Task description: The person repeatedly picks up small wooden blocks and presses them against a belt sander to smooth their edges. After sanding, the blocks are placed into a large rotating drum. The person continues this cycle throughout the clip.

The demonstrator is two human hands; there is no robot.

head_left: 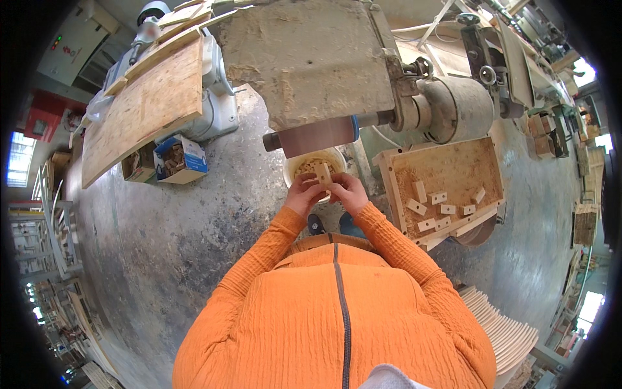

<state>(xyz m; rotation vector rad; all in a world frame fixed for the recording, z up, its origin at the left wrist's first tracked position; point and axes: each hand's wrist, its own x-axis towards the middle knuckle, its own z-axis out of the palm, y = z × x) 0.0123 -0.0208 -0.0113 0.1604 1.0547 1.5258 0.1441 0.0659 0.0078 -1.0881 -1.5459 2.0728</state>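
Note:
Both my hands meet in front of me around a small wooden block (322,172), which stands up between the fingertips. My left hand (304,193) grips its left side and my right hand (348,192) its right side, low down. Below the hands is a round whitish bucket (341,157) holding many small wooden pieces. Just beyond the block lies a horizontal sanding drum (317,136) with a reddish-brown surface and a blue band at its right end. The fingers hide the block's lower part.
To the right, a wooden tray (389,178) holds several drilled blocks (447,209). The drum's motor (463,109) sits behind it. A plywood board (152,97) and a blue-white box (194,170) of wood pieces are at left. Curved wooden slats (499,330) are stacked near right.

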